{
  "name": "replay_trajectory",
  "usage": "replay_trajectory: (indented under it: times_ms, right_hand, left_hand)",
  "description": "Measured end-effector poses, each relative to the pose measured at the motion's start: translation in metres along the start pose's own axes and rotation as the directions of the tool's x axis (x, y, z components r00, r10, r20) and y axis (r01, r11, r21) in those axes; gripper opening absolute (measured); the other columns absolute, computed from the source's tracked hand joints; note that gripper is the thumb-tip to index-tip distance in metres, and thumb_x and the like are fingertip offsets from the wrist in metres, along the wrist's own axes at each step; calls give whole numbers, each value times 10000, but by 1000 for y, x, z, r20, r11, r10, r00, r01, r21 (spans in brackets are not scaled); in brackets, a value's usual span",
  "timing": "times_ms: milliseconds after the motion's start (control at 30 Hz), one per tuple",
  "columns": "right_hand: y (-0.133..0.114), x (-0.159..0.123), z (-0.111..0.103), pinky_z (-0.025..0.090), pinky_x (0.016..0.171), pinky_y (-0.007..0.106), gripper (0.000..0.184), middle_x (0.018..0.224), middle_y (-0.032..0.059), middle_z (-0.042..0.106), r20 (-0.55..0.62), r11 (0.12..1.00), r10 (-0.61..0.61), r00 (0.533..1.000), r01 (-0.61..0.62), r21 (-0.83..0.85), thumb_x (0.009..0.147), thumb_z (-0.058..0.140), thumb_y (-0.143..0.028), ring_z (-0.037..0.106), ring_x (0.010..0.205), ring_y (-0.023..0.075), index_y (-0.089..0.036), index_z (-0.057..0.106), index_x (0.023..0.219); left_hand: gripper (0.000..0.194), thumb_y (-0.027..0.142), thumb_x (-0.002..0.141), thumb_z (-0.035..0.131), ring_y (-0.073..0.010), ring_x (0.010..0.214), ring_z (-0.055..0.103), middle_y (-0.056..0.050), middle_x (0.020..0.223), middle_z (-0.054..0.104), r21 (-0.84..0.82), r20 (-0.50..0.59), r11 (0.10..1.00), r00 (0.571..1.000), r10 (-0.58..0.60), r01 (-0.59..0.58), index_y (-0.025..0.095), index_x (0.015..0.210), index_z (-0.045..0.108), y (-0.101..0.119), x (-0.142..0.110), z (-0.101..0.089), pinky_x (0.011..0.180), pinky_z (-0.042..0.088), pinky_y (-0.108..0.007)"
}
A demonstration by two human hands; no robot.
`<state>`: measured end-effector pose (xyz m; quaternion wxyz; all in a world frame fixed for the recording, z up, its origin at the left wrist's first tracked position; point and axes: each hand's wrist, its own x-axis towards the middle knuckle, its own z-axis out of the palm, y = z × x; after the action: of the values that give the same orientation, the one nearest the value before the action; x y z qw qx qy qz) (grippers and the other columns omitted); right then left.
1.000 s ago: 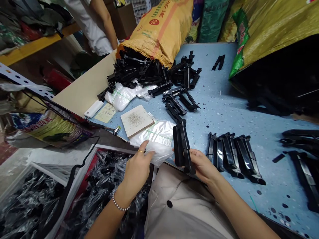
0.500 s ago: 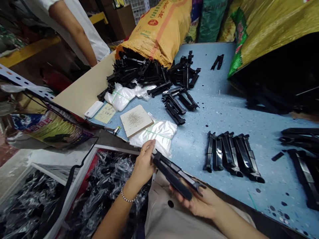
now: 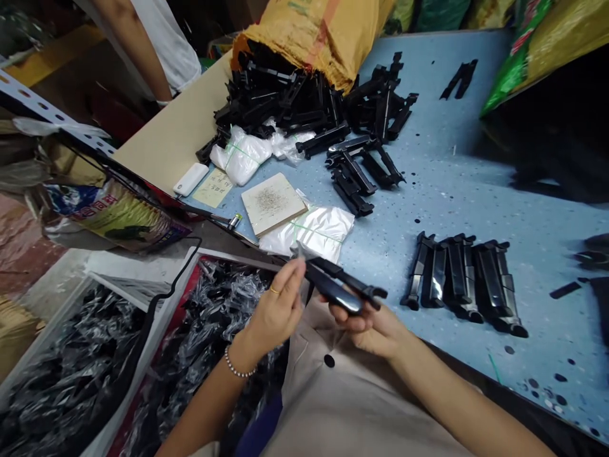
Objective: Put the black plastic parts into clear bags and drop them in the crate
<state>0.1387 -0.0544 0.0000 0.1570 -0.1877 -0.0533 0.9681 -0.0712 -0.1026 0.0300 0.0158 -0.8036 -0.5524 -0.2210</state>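
Observation:
My right hand [image 3: 364,327] holds a long, glossy black plastic part [image 3: 333,291] from below, fingers wrapped around its near end. The part looks like a pair of slim clip-ended bars side by side, tilted above my lap. At its far end, my left hand [image 3: 280,304], with a ring and a beaded bracelet, pinches with thumb and forefinger. A small pale blur shows at those fingertips; I cannot make out what it is. Just beyond lies a stack of clear plastic bags [image 3: 328,225] tied with green string, partly under a square board [image 3: 273,202].
Similar black parts stand in a row [image 3: 459,279] on the blue table [image 3: 380,247]. More spill from an orange sack [image 3: 314,32]. Crates of bagged black parts [image 3: 204,317] stand at lower left. A person's arm [image 3: 137,44] is behind the beige side panel [image 3: 176,117].
Both hands have lifted the black plastic part slightly, and it has turned a little. My left fingers have closed into a tighter pinch at its far end. The view has shifted.

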Motion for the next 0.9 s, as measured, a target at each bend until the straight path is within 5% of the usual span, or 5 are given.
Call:
replay_trajectory:
  times_ms: [367, 533, 600, 767, 900]
  right_hand:
    - [13, -13, 0, 504, 661, 158, 408, 896, 44, 638, -191, 598, -586, 788, 261, -758, 823, 678, -426, 612, 776, 99, -156, 540, 1095]
    - [3, -17, 18, 535, 788, 255, 455, 1090, 89, 631, 28, 539, -323, 946, 208, -816, 865, 627, -389, 635, 864, 130, -169, 537, 1253]
    - [-1, -15, 20, 540, 814, 273, 439, 1162, 106, 614, 25, 535, -301, 953, 190, -823, 863, 629, -385, 641, 895, 137, -170, 567, 1240]
    - [2, -4, 4, 542, 736, 245, 400, 980, 99, 655, -135, 621, -417, 899, 173, -765, 834, 642, -459, 634, 791, 115, -122, 624, 1048]
    - [9, 0, -14, 538, 740, 254, 439, 975, 100, 653, -190, 650, -382, 905, 116, -751, 808, 665, -482, 631, 802, 119, -119, 627, 1052]
  left_hand:
    - [630, 151, 841, 453, -145, 1283, 507, -126, 1371, 491, -226, 191, 947, 942, 275, -230, 119, 1450, 293, 43, 8, -1, 1054, 523, -260]
    - [428, 292, 852, 506, -100, 1103, 600, -73, 1196, 616, -268, 262, 949, 961, -94, 166, 206, 1269, 553, 6, 8, -46, 1002, 519, -228]
    - [401, 384, 836, 535, -117, 1026, 624, -58, 1137, 653, -160, 381, 875, 846, -373, 457, 210, 1189, 613, -24, -8, -57, 938, 529, -239]
    - [325, 399, 806, 571, -106, 557, 570, -26, 632, 617, 203, 757, 506, 193, -624, 838, 92, 866, 661, -78, -83, 11, 575, 451, -224]
    - [338, 409, 841, 558, -38, 623, 549, 5, 682, 592, 169, 761, 491, 204, -616, 855, 76, 865, 610, -57, -139, 90, 625, 492, -193]
